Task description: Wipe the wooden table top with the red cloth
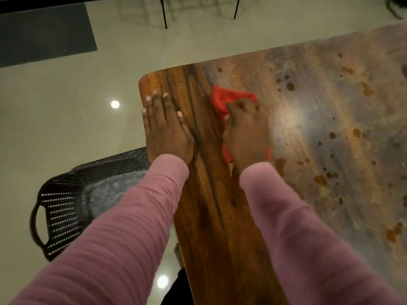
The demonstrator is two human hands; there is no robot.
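Note:
The wooden table top (211,194) runs from the centre to the right of the view, its rounded far-left corner in front of me. Its left strip is dark and glossy; the right part looks dull and hazy with many brown spots (290,86). The red cloth (224,99) lies bunched on the wood under my right hand (244,130), which presses down and grips it. My left hand (165,126) lies flat on the table near the left edge, fingers spread, holding nothing. Pink sleeves cover both arms.
A black perforated plastic chair (66,210) stands by the table's left edge, below my left arm. Shiny pale floor tiles surround the table. A dark mat (44,34) lies at the far left, and thin black furniture legs (164,16) stand at the top.

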